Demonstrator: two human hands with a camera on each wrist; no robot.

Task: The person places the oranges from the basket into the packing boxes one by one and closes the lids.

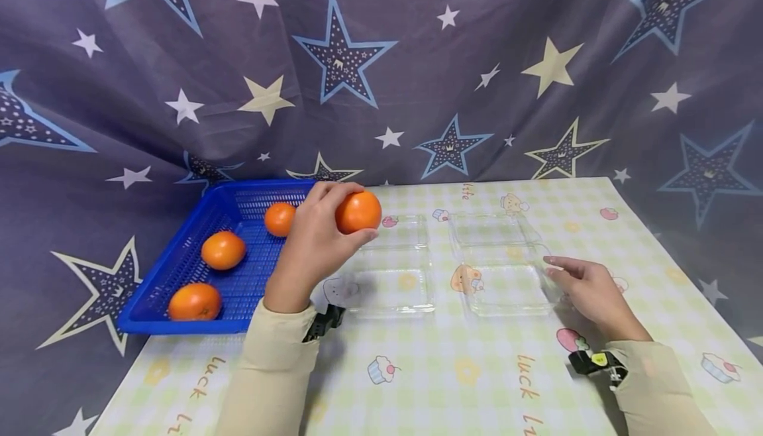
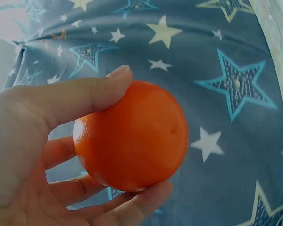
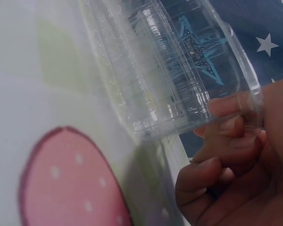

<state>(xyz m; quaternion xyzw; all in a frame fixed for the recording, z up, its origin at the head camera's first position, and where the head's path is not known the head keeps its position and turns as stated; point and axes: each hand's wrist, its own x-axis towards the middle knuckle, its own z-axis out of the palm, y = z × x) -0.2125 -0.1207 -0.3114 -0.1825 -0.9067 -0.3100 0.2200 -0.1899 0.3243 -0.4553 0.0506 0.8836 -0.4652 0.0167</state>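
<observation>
My left hand (image 1: 312, 244) holds an orange (image 1: 361, 212) between thumb and fingers, raised beside the right edge of the blue basket. In the left wrist view the thumb lies over one side of the orange (image 2: 132, 136) and fingertips support the other. On the right, my right hand (image 1: 593, 293) pinches the edge of a clear plastic box (image 1: 507, 293). The right wrist view shows curled fingers at the rim of that box (image 3: 151, 94). Another clear box (image 1: 390, 293) lies to its left, partly behind the left hand and wrist.
The blue plastic basket (image 1: 143, 327) stands at the table's left with three oranges (image 1: 223, 250) visible in it. A checked, printed tablecloth (image 1: 441, 376) covers the table. Behind hangs a dark curtain with stars (image 1: 417, 78).
</observation>
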